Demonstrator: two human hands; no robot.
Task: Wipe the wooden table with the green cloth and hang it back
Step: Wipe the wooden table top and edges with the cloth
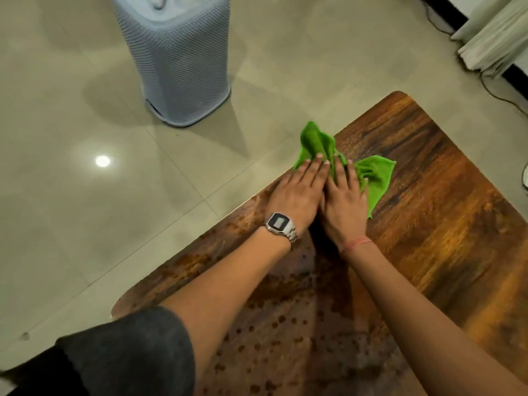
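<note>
Dark sleeve [123,350] nearest, low at the left; beyond it two bare forearms reaching out over the table [445,224].

Both hands flat and side by side on the cloth [374,172], near the table's far left edge. Left hand [300,192] with fingers straight, pressing down, clenching nothing; silver watch [281,225] on its wrist. Right hand [344,204] likewise spread flat, touching the left, fingers straight on the cloth; thin red thread [355,244] round its wrist. Cloth bunched, one corner hanging past the table edge at the far left, another spread out to the right of the hands. Dark spots scattered across the near part of the table. On the tiled floor [71,210], far left, a grey perforated tower [177,58]. Pale curtain [494,35] at far right.
</note>
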